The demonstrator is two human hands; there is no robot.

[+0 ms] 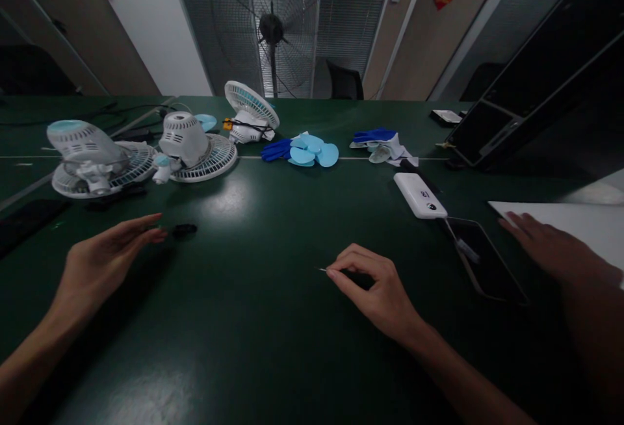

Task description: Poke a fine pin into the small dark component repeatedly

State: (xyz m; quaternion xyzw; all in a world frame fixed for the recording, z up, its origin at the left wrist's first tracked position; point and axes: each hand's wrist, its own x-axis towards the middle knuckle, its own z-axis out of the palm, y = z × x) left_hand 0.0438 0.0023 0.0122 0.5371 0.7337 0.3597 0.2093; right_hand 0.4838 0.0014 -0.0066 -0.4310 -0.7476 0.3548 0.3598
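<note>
My left hand (pixel 104 253) is over the left part of the table, thumb and fingers curled near each other. Something tiny, maybe greenish, shows between the fingertips, too small to name. Just past them is a small black object (pixel 184 231); whether they touch it I cannot tell. Nearer the middle, my right hand (pixel 375 285) pinches a thin, pale, needle-like piece (pixel 322 270) between thumb and forefinger, its end pointing left.
Fan heads (pixel 188 145) and a light-blue fan blade (pixel 314 151) lie toward the back. Gloves (pixel 383 145), a white power bank (pixel 419 195) and a phone (pixel 487 259) are on the right. Another person's hand (pixel 560 249) rests by white paper (pixel 595 230).
</note>
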